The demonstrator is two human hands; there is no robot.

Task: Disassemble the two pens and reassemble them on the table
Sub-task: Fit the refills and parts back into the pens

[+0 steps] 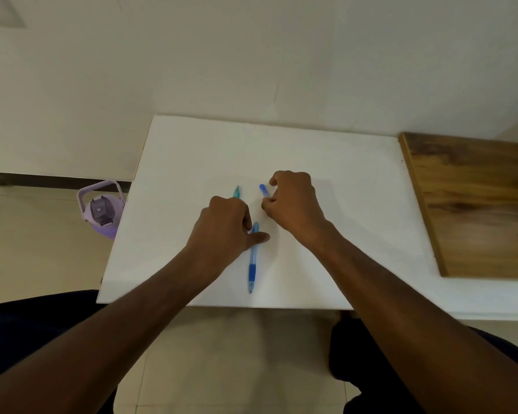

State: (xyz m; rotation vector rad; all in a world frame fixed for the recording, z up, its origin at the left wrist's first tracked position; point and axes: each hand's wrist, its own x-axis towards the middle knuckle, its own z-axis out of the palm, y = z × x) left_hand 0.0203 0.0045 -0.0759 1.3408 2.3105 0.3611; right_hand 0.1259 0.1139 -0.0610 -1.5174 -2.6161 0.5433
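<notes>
On the white tabletop [326, 180], my left hand [225, 225] curls over a teal pen piece [237, 191] beside the blue-gripped pen [253, 258]; my right hand [293, 201] pinches a small blue cap piece [263, 190].

Looks like a plain home room. White bench [326, 162] against a bare wall, tiled floor [42, 249], lilac water bottle [102, 210], wooden board [476, 204].

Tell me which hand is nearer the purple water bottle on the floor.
Left. The left hand is over the table's middle, on the side toward the purple water bottle; the right hand is farther away, beyond the left hand.
</notes>
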